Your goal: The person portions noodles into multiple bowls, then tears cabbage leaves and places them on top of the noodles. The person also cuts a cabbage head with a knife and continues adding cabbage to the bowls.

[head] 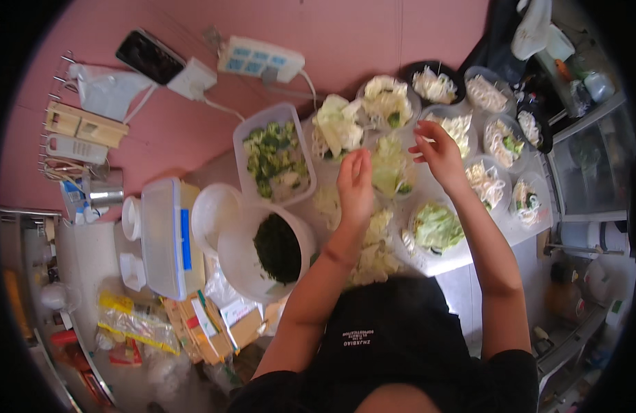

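My left hand (356, 183) hovers beside a bowl of cabbage and broccoli (392, 168), its fingers bent close together; whether it holds anything cannot be told. My right hand (437, 149) is raised on the other side of that bowl, fingers apart and nothing seen in them. Loose cabbage pieces (382, 253) lie on the table under my left forearm. By my right forearm stands a bowl topped with cabbage leaves (437, 227). Several more bowls hold noodles and vegetables, among them a black bowl (435, 85). A rectangular plastic tub (240, 149) holds broccoli.
A white round tub of dark greens (235, 253) stands left of my left forearm, near a lidded plastic box (160, 237). A power strip (261, 58) and a phone (150, 56) are at the pink wall. Flattened cardboard (209, 330) lies lower left.
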### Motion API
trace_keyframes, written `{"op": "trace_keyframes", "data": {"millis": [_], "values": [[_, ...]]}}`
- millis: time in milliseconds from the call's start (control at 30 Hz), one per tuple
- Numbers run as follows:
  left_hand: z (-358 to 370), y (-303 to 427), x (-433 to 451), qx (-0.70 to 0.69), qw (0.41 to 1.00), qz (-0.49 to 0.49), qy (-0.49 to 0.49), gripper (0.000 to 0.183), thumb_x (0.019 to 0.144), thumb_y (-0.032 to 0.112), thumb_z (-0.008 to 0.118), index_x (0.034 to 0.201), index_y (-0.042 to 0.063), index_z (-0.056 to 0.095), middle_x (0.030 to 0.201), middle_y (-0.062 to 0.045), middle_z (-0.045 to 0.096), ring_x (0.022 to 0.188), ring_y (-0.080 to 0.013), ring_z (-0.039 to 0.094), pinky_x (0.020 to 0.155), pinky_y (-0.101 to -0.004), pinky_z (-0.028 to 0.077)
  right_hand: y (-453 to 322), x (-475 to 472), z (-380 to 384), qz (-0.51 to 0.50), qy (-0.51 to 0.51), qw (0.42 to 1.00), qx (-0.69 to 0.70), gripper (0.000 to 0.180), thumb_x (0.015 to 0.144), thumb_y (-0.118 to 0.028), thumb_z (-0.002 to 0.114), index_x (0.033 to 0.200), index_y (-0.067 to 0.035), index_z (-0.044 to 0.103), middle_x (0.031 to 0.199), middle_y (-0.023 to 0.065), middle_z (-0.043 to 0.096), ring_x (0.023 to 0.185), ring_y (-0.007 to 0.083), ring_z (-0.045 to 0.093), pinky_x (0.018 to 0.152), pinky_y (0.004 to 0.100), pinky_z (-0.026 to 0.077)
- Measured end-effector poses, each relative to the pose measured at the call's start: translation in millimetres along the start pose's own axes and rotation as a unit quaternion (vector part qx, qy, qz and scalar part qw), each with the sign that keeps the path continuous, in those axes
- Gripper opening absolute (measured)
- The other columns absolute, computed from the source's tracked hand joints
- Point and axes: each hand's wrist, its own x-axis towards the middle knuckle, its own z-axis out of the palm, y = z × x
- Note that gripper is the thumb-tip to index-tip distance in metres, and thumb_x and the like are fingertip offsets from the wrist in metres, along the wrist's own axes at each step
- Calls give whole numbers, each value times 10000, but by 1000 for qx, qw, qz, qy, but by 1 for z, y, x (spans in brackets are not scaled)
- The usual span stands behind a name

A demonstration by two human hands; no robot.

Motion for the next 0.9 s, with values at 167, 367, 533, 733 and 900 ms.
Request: {"op": "trace_keyframes", "data": {"millis": [167,367,533,733,900], "values": [[-89,-45,-115,287,958,7,6,417,904,71,649,1293,23,505,1224,-112,581,1118,-189,577,942,-329,482,35,-132,41,-4,-180,967,-178,396,924,-76,601,1305,-14,515,1185,206,635,944,307,684,821,346,548],[-65,-44,-107,230,960,-95,-129,442,859,78,690,1272,26,545,1238,-137,595,1142,-202,575,940,-332,489,115,-150,97,-188,18,926,-327,403,840,-40,661,1235,-16,582,1211,215,615,1140,397,573,968,421,468],[-89,7,-128,220,966,-21,-131,475,816,117,730,1240,-3,555,1254,-184,588,1219,-280,538,1007,-382,442,65,-162,79,31,-77,992,-92,422,828,5,639,1244,-16,567,1304,227,541,1240,416,483,1038,457,386],[-172,-48,-209,470,860,137,-143,867,744,275,812,1420,24,329,1501,-270,261,1390,-458,265,1135,-509,256,100,-212,62,-144,-60,954,-257,489,792,-98,689,1264,-58,569,1431,251,404,1333,448,372,1080,498,335],[-152,-67,-149,512,804,218,-208,1150,588,456,876,1490,98,258,1566,-279,84,1428,-517,94,1138,-611,157,109,-189,75,-195,-91,930,-297,581,809,-214,684,1351,-82,523,1551,263,204,1419,492,191,1156,552,171]]}}
